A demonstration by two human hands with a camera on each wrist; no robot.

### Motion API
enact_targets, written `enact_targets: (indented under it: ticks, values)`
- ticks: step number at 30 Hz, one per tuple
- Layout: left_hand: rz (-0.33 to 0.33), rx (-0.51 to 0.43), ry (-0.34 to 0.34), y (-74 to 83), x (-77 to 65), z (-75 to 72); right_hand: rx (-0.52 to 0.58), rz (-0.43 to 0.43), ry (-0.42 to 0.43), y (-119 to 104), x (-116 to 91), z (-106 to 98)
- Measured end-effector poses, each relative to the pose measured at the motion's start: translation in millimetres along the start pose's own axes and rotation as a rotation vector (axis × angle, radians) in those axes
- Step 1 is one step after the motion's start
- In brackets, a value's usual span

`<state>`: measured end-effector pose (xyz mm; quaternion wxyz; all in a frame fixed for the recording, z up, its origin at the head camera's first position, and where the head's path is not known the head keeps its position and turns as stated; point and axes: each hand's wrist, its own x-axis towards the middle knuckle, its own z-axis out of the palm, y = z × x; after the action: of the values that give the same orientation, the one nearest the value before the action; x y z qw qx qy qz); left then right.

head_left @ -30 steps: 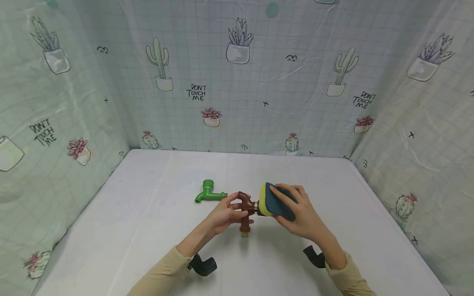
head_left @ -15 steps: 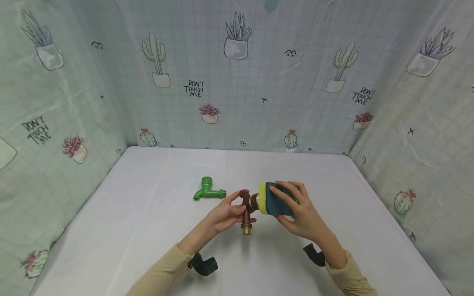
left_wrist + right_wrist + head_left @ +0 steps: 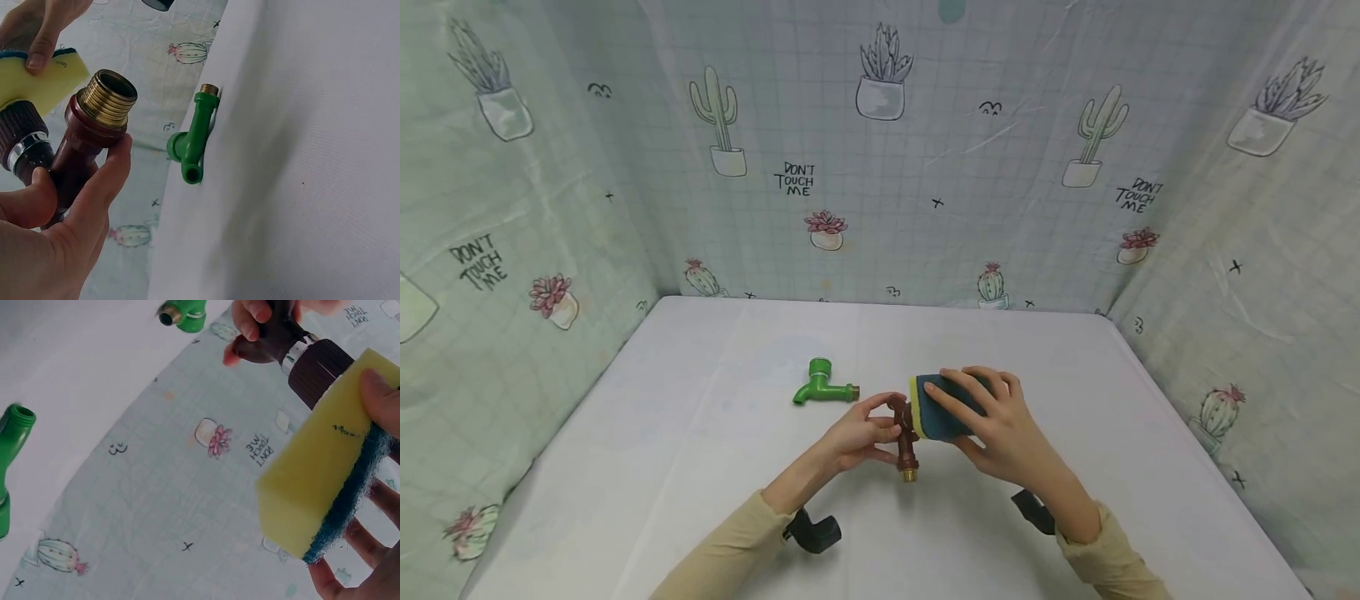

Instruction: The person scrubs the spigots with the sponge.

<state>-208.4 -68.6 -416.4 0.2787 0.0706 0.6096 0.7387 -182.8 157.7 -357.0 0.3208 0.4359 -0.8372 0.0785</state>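
Observation:
My left hand (image 3: 856,437) holds a brown water tap (image 3: 906,450) off the table by its body, its brass-threaded end (image 3: 111,99) pointing down in the head view. In my right hand (image 3: 1009,429) is a sponge (image 3: 942,415), yellow with a dark blue-green scouring side. Fingers lie over the scouring side, and the thumb is on the yellow part. The yellow foam (image 3: 325,450) presses on the tap's ribbed knob (image 3: 319,370), partly hiding it. A chrome ring (image 3: 296,354) sits between knob and body.
A green tap (image 3: 826,386) lies on the white table (image 3: 715,417) behind my left hand. Another green fitting (image 3: 14,447) shows in the right wrist view, hidden in the head view. Patterned cloth (image 3: 895,183) walls the back and sides.
The sponge and my right hand have moved left over the tap's knob. The tap has turned slightly in my left hand and moved a little right. The green tap stays put.

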Motion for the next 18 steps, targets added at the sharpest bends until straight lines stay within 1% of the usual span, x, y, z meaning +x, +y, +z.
enact_targets:
  ticks: [4, 7, 15, 18]
  values:
    - [0.009, -0.02, -0.023, 0.0, 1.1, 1.2, 0.011, 0.033, -0.04, 1, 5, -2]
    - [0.011, -0.019, -0.029, 0.2, 1.2, 2.5, 0.025, 0.048, -0.048, 2, 8, -2]
    - [0.026, 0.051, 0.011, 3.2, -2.3, 8.3, 0.06, 0.074, -0.026, 6, 11, -2]
    - [0.031, 0.059, 0.024, 5.6, -3.7, 10.6, 0.07, 0.091, -0.01, 6, 11, -3]
